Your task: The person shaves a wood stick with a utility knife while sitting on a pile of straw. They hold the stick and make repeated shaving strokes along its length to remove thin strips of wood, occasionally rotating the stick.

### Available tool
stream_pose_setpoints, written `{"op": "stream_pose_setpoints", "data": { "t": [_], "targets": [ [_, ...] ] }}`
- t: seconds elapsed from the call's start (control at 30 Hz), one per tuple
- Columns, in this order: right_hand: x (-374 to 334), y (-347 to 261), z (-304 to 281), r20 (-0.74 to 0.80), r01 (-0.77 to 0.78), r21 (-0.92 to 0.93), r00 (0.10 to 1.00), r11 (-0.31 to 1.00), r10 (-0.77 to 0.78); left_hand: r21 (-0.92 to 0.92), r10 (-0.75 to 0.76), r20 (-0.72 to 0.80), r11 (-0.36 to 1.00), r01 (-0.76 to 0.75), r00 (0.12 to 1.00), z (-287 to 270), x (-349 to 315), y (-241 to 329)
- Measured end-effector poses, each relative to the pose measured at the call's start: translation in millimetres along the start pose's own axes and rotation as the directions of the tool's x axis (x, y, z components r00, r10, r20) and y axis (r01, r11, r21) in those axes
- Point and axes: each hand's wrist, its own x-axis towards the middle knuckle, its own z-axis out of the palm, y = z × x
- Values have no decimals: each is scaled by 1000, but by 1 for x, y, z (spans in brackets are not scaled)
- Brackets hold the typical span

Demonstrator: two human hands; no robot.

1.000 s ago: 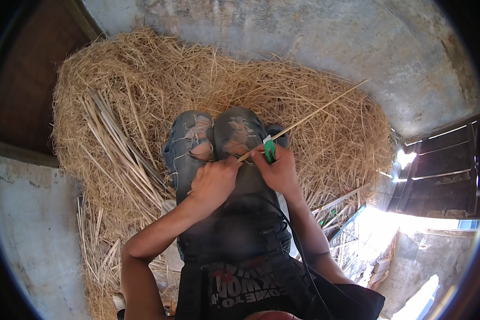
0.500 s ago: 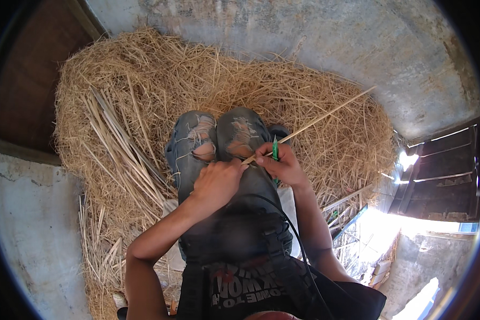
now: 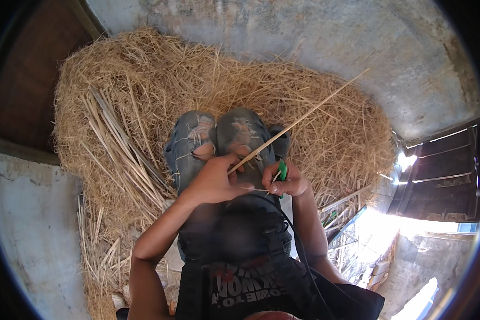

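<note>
My left hand (image 3: 214, 180) is closed around the lower end of a long pale cane strip (image 3: 304, 118), which slants up to the far right over my knees. Its thumb points toward my other hand, and a thin pale sliver (image 3: 260, 190) spans the small gap between them. My right hand (image 3: 292, 184) is curled around a green-handled tool (image 3: 282, 169); its blade, if any, is hidden, so its kind is unclear. The sliver's right end meets the fingertips of that hand. Both hands are above my lap, over torn dark jeans (image 3: 197, 128).
Dry straw (image 3: 160, 69) is heaped around my legs. A bundle of pale cane strips (image 3: 117, 138) lies on it at the left. A concrete wall (image 3: 282, 32) rises behind, and dark wooden boards (image 3: 442, 170) stand at the right. A black cable (image 3: 296, 234) runs down my front.
The right hand has come off the cane strip and moved down toward me, turning the green tool. The left hand has shifted its grip, and the strip now points more steeply upward.
</note>
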Motion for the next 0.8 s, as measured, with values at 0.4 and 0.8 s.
{"op": "stream_pose_setpoints", "data": {
  "t": [0.4,0.8],
  "targets": [
    [-14,-13,-2,562,37,-112,827,993,33,-226,64,-167,969,-101,984,5,7,-3],
    [-63,1,-78,-959,399,-84,217,913,-183,83,178,-226,983,-163,958,-9,-6,-4]
  ]
}}
